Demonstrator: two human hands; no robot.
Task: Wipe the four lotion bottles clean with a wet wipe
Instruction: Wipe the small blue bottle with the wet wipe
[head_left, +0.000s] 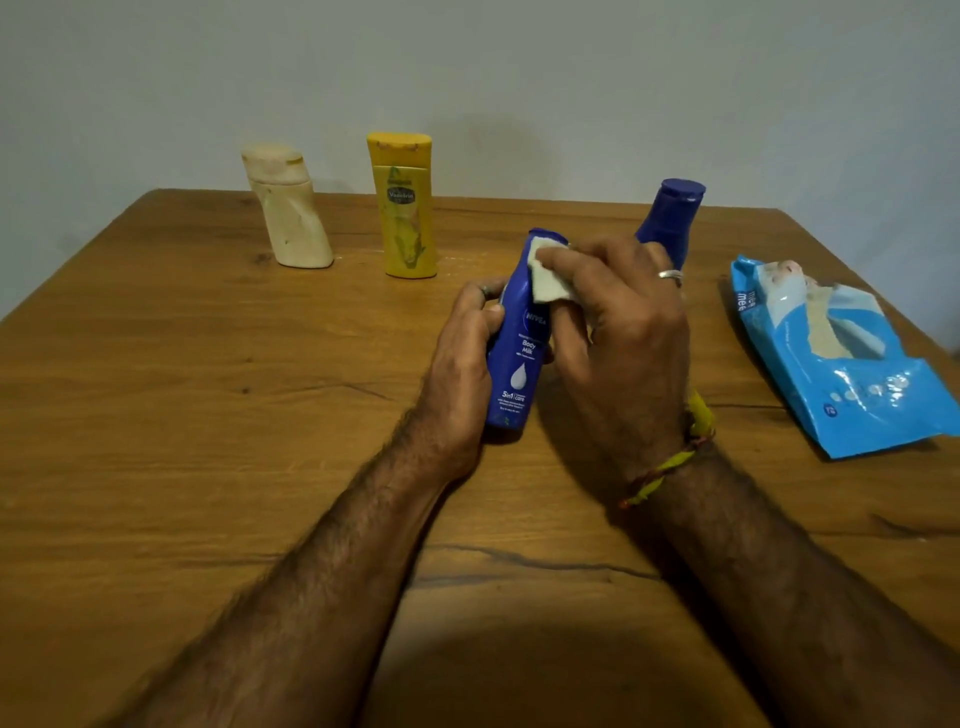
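Observation:
My left hand (465, 358) grips a dark blue lotion bottle (519, 364), tilted away from me over the middle of the table. My right hand (618, 332) pinches a white wet wipe (548, 283) against the bottle's upper part, near its cap. A second dark blue bottle (672, 218) stands upright behind my right hand, partly hidden by it. A yellow bottle (405, 208) and a cream bottle (288, 208) stand upright at the far left.
A blue pack of wet wipes (841, 364) lies at the right side of the wooden table (208, 415), with its flap open. A plain wall rises right behind the table's far edge.

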